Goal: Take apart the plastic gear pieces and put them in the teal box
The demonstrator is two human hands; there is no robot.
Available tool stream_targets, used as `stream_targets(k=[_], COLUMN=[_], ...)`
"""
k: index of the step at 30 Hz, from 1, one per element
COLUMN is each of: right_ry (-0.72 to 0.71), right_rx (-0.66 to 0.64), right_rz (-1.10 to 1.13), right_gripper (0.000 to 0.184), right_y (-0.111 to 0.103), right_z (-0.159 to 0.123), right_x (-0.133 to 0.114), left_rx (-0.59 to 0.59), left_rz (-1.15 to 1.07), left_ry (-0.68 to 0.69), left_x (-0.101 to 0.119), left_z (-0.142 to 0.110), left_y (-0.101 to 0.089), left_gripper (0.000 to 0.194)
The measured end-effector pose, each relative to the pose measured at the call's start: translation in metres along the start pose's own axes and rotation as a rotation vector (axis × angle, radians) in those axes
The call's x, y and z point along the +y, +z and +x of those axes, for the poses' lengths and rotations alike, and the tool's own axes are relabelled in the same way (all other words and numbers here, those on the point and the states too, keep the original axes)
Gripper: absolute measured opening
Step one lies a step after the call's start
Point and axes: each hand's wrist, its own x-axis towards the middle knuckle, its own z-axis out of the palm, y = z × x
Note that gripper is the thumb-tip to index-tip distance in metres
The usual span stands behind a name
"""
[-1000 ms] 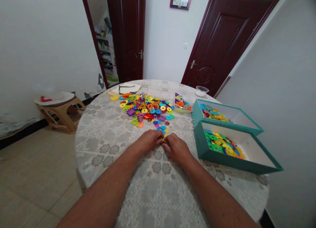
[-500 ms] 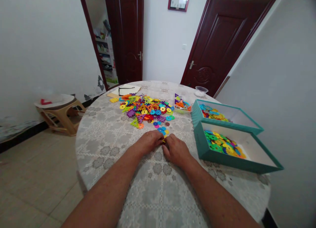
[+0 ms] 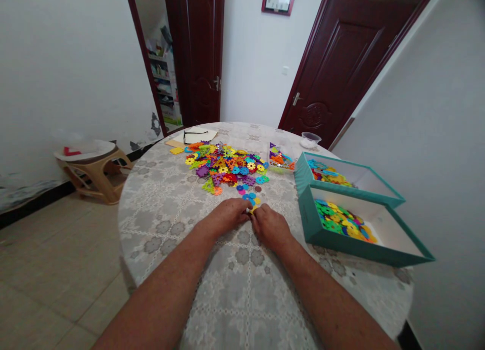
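My left hand [image 3: 234, 212] and my right hand [image 3: 270, 226] meet over the table, fingertips pinched together around a small yellow plastic building disc [image 3: 253, 209]. Most of that disc is covered by the fingers, and I cannot make out its exact shape. Just beyond the fingertips lie several loose blue discs [image 3: 249, 196] and a yellow one. Farther back spreads a big heap of colourful notched discs [image 3: 227, 167] in purple, orange, yellow, red, blue and green.
Two teal boxes [image 3: 364, 252] holding more discs stand at the right. Behind them are a clear tray [image 3: 280, 160] of pieces and a clear bowl [image 3: 310, 139]. Glasses [image 3: 195, 133] rest on paper at the back left. A stool [image 3: 94, 170] stands beside the round table [image 3: 151, 208].
Both hands stay together at nearly the same spot. My right fingers have drawn in more tightly, the thumb now tucked beside the yellow disc. The view has shifted slightly.
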Motion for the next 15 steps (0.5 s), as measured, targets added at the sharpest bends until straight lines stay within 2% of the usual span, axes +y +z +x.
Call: stream_targets(k=[3,8,11,15], right_ry=[-0.034,-0.045,-0.04,0.027], right_rx=[0.023,0.062,0.103,0.188], right_rz=[0.038,0.075,0.117,0.272], right_gripper=[0.019,0.019,0.019,0.022], right_y=[-0.001,0.004,0.01,0.013], right_z=[-0.002,-0.003,0.001,0.004], right_x=[0.003,0.006,0.01,0.022], left_rx=[0.014,0.043,0.055,-0.018], left_rz=[0.01,-0.054,-0.114,-0.188], left_ry=[0.022,0.015,-0.038,-0.151], left_x=[-0.003,-0.005,0.001,0.01], left_z=[0.002,0.004,0.001,-0.003], left_y=[0.003,0.003,-0.003,-0.01], left_gripper=[0.022,0.029,0.035,0.034])
